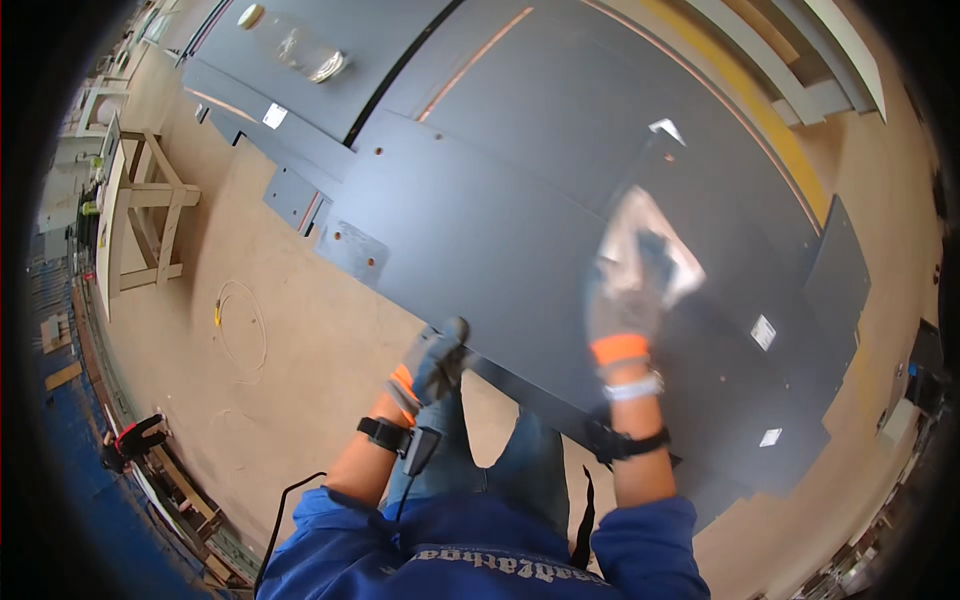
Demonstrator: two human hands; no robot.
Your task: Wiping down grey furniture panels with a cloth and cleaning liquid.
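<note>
My right hand (630, 285), in a grey glove with an orange cuff, presses a white cloth (640, 222) on a large dark grey panel (480, 230). Hand and cloth are smeared by motion, but the fingers lie over the bunched cloth. My left hand (440, 362), gloved the same way, is at the panel's near edge, left of my right hand. Its fingers are curled in and I see nothing in them; whether it touches the edge I cannot tell. Small white labels (763, 332) stick to the panel on the right, and a few small holes show in it.
A clear bottle (292, 45) with a pale cap lies on the panel surface at the far left. A wooden trestle (150, 215) stands on the floor at left, near a thin looped cable (240, 325). Pale beams (790, 60) and a yellow strip (735, 75) run along the far right.
</note>
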